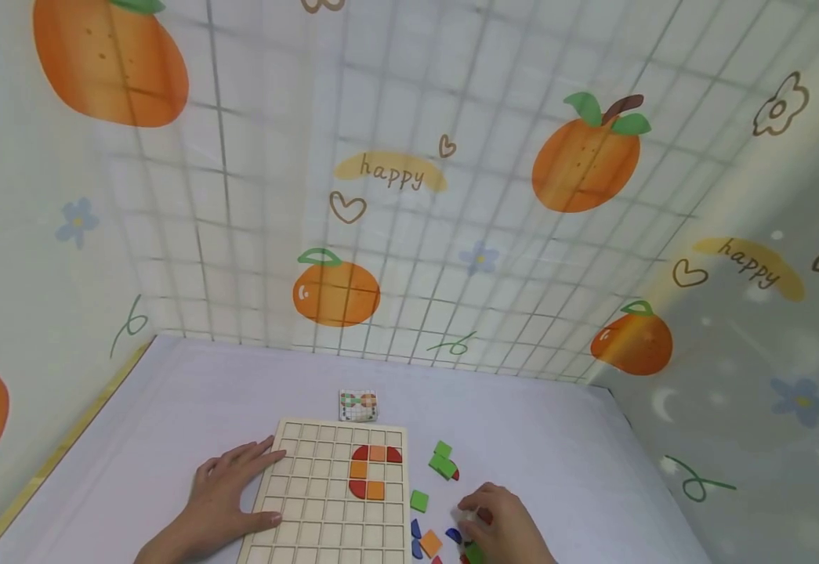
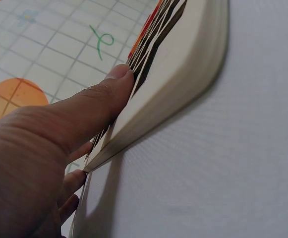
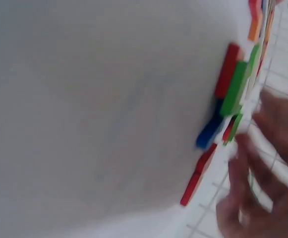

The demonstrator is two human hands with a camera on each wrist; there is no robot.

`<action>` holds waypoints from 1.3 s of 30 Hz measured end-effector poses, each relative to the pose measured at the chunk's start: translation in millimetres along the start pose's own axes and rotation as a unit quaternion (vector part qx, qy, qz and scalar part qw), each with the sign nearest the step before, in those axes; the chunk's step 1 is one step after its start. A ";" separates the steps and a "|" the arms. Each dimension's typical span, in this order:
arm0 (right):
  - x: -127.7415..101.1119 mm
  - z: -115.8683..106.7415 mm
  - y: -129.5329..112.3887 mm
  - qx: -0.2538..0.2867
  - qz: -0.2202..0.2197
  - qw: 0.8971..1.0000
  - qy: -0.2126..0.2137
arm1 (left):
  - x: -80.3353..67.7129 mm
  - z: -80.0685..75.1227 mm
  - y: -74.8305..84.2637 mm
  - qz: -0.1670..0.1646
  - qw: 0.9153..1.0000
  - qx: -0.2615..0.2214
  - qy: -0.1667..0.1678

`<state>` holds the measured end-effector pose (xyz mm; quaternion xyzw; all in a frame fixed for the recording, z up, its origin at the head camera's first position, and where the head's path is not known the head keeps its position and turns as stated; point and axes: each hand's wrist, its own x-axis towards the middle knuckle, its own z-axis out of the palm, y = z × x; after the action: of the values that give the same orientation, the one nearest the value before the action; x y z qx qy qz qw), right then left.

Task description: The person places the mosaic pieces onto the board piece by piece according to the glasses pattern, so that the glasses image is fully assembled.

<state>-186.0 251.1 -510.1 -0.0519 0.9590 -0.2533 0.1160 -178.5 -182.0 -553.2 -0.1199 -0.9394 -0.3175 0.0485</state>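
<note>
I am looking down on a pale lilac surface boxed in by walls of white grid-patterned cloth printed with oranges, flowers, hearts and the word "happy". The wooden grid board lies flat in front of me, and I take it as my landmark. Red and orange tiles sit in its cells toward its far right corner. Just beyond its far edge lies a small pattern card. To the right of the board, on the bare surface, loose tiles are scattered: green tiles nearest the far end, a single green square closer to me, then blue and orange pieces near the board's right edge. My left hand lies flat against the board's left side, fingers straight and spread, the thumb pressed on the top face at the rim and the fingertips reaching onto the cells; it grips nothing. My right hand hovers over the loose tiles right of the board, knuckles up and fingers curled downward among the pieces; the wrist view is blurred, and I cannot tell whether it has hold of a tile.
</note>
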 end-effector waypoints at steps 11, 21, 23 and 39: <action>5.9 -4.4 11.6 -0.051 0.082 0.993 0.063 | 0.8 0.0 -0.6 0.002 1.000 -0.004 -0.003; 8.4 -3.9 12.3 -0.047 -0.024 0.999 -0.008 | 1.6 3.0 -1.7 -0.014 1.000 0.004 -0.011; 10.6 -3.7 11.1 -0.039 -0.031 0.999 -0.012 | 1.2 2.6 -1.5 -0.012 1.000 0.002 -0.009; 30.6 1.1 -9.1 0.061 -0.121 0.991 0.007 | 0.3 -2.0 2.4 -0.019 1.000 -0.003 -0.017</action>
<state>-215.0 237.8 -512.5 -0.1583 0.9291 -0.3242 0.0813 -178.2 -181.4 -550.1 -0.1074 -0.9414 -0.3188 0.0256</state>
